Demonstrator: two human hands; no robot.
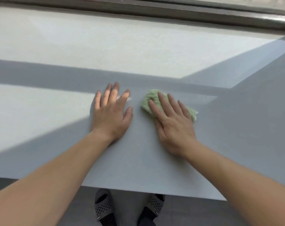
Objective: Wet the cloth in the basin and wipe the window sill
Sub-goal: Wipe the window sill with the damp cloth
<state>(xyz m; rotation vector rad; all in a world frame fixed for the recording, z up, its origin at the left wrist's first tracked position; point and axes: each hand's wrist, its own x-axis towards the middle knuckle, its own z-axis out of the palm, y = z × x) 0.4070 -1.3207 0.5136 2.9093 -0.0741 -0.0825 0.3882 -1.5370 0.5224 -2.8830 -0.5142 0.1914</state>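
A person is wiping a window sill (138, 46) with a green cloth (152, 99).
The right hand (169, 121) is pressing it with straight fingers (163, 101); the left hand (111, 111) is resting flat, released. Unpinched, the cloth risks slipping free mid-stroke.
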